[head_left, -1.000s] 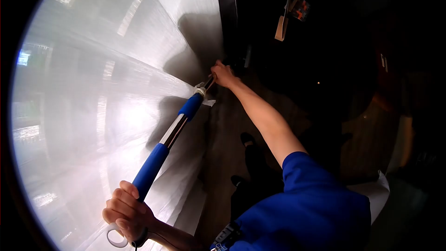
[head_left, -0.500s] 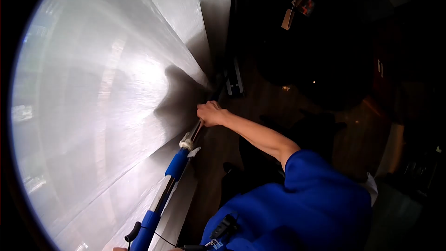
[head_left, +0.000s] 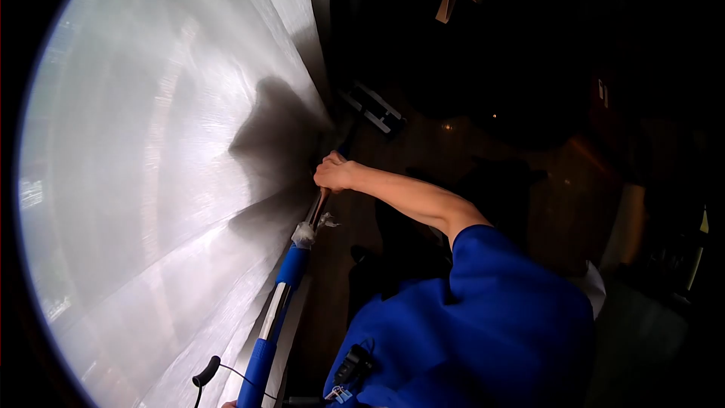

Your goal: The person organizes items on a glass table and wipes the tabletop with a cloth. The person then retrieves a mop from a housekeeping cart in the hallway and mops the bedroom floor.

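A long pole [head_left: 284, 291] with blue sleeves and bare metal sections runs up from the bottom edge; it looks like a flat mop's handle. My right hand [head_left: 333, 172] is closed round its upper part, arm stretched forward. Just below that hand, whitish crumpled wrapping [head_left: 303, 235] is bound round the pole. Beyond the hand, a dark rectangular head with pale bars [head_left: 375, 109] lies on the floor, though the joint with the pole is lost in shadow. Only a sliver of my left hand [head_left: 229, 404] shows at the bottom edge, against the pole's lower blue sleeve.
A bright, sheer white curtain [head_left: 151, 181] hangs along the left, close beside the pole. Dark wooden floor [head_left: 563, 181] stretches to the right. A black hooked handle with a thin cord [head_left: 205, 371] is near the pole's lower end. Small objects [head_left: 447, 6] show dimly at the top.
The rectangular head has turned and shifted slightly up in view. My right hand, still round the pole, sits a little higher and further left. The pole stands steeper.
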Tool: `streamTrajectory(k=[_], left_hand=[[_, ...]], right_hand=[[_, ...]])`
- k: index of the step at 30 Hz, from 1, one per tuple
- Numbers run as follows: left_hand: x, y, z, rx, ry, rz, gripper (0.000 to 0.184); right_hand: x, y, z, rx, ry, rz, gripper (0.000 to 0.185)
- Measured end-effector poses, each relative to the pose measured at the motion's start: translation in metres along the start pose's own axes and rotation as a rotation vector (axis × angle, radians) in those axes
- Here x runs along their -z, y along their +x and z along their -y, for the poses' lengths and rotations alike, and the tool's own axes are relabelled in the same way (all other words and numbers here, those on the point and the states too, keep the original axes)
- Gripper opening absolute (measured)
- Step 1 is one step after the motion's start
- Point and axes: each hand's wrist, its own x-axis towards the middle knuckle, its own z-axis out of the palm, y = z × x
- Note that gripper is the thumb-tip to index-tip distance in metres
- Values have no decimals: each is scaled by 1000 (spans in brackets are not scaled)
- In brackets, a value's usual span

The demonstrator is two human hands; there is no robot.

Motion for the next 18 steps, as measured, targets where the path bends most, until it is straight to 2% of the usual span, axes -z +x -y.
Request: streamTrajectory(k=[3, 9, 12, 15, 16, 18], left_hand=[[13, -14, 11, -26, 131, -198, 37], [21, -19, 24, -134, 228, -327, 36], [18, -15, 37, -170, -13, -243, 31], [45, 13, 48, 1, -369, 679, 25], [39, 22, 56, 63, -536, 784, 22], [39, 39, 69, 44, -592, 1035, 24]], right_hand=[[-14, 4, 0, -19, -46, -29, 8], [-30, 12, 5, -24, 25, -77, 6], [-17, -14, 19, -84, 92, -251, 9], [-47, -14, 18, -40, 144, -584, 15], [-50, -5, 13, -6, 262, -474, 19], [-49, 7, 4, 63, 293, -279, 22]])
